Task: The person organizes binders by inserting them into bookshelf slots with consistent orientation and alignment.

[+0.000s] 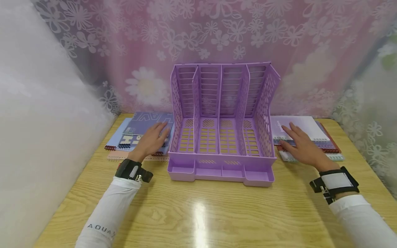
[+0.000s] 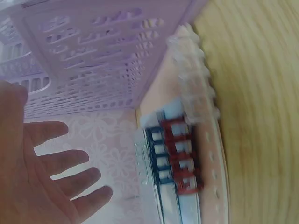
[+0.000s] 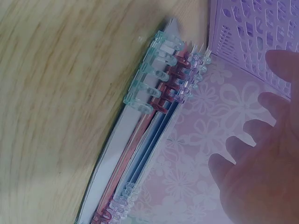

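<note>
A purple rack (image 1: 221,158) with four upright slots stands mid-table, its slots holding nothing. My left hand (image 1: 152,139) is over a stack of spiral notebooks (image 1: 142,122) on the rack's left; the left wrist view shows its fingers (image 2: 74,175) spread above them. On the rack's other side, my right hand (image 1: 302,146) is over a second notebook stack (image 1: 297,125), topped by a white one. In the right wrist view its fingers (image 3: 243,140) are extended, apart from the spiral bindings (image 3: 149,79). Neither hand holds anything.
Small shallow compartments (image 1: 217,170) run along the rack's front. A wooden table (image 1: 198,206) lies beneath everything. Behind it hangs a pink floral curtain (image 1: 223,38), with pale covering (image 1: 37,103) at the left side.
</note>
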Demonstrator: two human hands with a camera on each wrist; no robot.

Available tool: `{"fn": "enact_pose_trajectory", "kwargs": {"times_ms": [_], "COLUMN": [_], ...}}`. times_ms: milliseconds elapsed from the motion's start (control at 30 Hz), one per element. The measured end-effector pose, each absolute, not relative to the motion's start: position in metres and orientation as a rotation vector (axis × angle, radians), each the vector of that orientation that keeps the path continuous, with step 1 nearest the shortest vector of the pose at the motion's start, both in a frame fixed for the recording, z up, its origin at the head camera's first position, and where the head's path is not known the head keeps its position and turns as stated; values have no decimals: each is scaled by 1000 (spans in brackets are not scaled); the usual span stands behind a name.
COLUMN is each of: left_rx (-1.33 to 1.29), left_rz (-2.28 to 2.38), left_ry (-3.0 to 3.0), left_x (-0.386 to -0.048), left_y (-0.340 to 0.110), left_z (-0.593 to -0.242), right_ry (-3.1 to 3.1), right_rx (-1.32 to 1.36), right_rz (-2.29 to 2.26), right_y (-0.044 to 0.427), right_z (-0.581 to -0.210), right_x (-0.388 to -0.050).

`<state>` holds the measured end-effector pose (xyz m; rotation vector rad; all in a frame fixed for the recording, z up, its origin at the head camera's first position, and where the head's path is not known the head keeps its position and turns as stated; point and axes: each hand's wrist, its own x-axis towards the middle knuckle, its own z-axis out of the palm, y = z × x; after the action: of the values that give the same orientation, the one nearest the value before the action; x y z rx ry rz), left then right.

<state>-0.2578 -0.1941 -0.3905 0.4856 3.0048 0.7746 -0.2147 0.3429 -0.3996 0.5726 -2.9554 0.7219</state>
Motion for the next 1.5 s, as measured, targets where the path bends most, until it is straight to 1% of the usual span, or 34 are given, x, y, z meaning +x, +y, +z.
{"fn": "enact_pose_trajectory", "kwargs": {"times_ms": [267,533,800,1100,1267,1433,1500], "left_rx": [507,444,507,617,680,667,655], "left_rz": [1258,1327,1426,1435,1438,1438,1442], "left_ry": [2728,2588,2457,2435,2479,2480,2490], "left_x": [-261,-265,-268,-248,-247,-248,-252], "left_y": [-184,-170,-160,-149,-146,-145,-146], "left_z": [-385,-387,-394,-371,-370,-371,-377], "right_ry": [-2942,-2939,-2938,-2938,-2951,-2943,-2937], "right_rx": [579,572,570,582,550,521,523], "right_rz": [736,738,765,813,831,820,815], "right_y": [346,346,347,352,359,375,383], "right_z": [-402,-403,-406,-411,-411,-411,-414], "right_x": [-215,-216,-216,-217,-215,-216,-218]}}
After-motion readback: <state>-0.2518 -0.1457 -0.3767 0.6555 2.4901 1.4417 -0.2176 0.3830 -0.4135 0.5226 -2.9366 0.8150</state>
